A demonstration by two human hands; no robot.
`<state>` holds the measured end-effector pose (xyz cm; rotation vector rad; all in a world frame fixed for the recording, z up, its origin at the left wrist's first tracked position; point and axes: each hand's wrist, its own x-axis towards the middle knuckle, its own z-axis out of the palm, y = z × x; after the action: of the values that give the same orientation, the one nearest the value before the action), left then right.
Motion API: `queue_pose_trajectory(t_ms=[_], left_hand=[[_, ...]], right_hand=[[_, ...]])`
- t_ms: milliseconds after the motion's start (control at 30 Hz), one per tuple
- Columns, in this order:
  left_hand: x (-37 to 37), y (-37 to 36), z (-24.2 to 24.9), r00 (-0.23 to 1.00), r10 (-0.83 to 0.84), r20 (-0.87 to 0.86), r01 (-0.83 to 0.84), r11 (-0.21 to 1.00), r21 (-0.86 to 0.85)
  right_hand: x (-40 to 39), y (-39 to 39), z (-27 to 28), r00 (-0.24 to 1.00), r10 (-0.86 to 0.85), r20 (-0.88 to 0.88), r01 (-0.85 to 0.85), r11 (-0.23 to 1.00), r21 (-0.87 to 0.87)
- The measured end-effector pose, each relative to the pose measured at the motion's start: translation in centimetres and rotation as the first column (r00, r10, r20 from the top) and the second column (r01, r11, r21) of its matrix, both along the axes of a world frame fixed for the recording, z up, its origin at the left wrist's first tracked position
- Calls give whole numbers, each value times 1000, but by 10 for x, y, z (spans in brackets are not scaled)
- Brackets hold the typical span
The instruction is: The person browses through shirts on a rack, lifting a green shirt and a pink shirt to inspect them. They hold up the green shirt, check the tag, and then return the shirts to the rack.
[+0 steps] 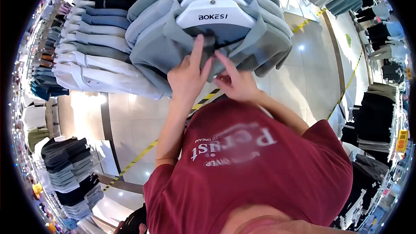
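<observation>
A grey-green collared shirt (160,47) hangs on a white hanger (213,14) marked BOKESI at the front of a rack. My left hand (190,74) is at the shirt's front just below the collar, its index finger stretched up and its thumb spread away from it. Beside it, to the right, my right hand (234,80) has its index finger stretched toward the shirt's opening, the other fingers loosely bent. Both hands touch or nearly touch the fabric, and neither visibly grips it. The fabric between the fingertips is blurred.
More shirts hang behind the front one. A row of white, blue and black garments (104,39) hangs to the left. Clothing racks stand at both sides. Yellow-black tape (138,157) crosses the tiled floor (130,117). Part of another person's hand (142,229) shows at the bottom left.
</observation>
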<state>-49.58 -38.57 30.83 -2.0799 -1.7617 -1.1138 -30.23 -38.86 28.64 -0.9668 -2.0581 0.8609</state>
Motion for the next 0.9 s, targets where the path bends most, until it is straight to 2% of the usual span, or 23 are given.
queue_pose_trajectory(t_ms=[33,100,167,233,267,300,333,533,600,633,667,700,733,833,900], left_hand=[[-2,0,1,982,-18,-189,29,998,55],[0,-7,10,972,-30,-235,27,1000,-14],[-3,-7,13,960,-41,-278,23,998,-67],[-13,-10,2,982,1,-189,-2,1000,-1],[-17,-12,-3,983,-8,-186,7,1000,-6],[-20,-15,-6,990,-4,-139,12,998,60],[-24,-18,-10,996,0,-91,12,992,124],[-33,-22,-14,990,-103,92,96,992,84],[-31,-29,-8,980,-125,152,119,992,51],[-28,-34,2,943,-222,250,214,975,59],[-25,-38,12,885,-313,345,307,949,74],[-21,-40,22,884,-313,347,311,948,65],[-16,-40,34,855,-347,386,336,937,98],[-14,-35,43,817,-389,426,366,920,138],[-15,-34,44,809,-393,437,375,918,133]], right_hand=[[-3,4,7,988,-79,130,79,997,1],[-9,10,14,913,-226,340,224,974,46],[-7,11,10,885,-299,358,278,954,110],[-2,10,0,851,-363,380,323,932,165],[3,9,-6,847,-398,354,340,916,215],[5,7,-10,842,-429,327,356,898,259],[7,5,-12,839,-430,333,362,899,248],[5,-7,0,846,-447,290,434,894,112],[12,-12,9,955,-294,42,283,943,173],[15,-10,24,954,-296,44,285,944,168],[20,-4,44,942,-322,-91,329,842,427],[23,1,60,924,-308,-227,380,667,641],[26,5,68,860,-398,-320,509,626,591],[27,30,88,833,-428,-352,547,535,644],[21,35,80,871,-472,-132,439,632,639]])
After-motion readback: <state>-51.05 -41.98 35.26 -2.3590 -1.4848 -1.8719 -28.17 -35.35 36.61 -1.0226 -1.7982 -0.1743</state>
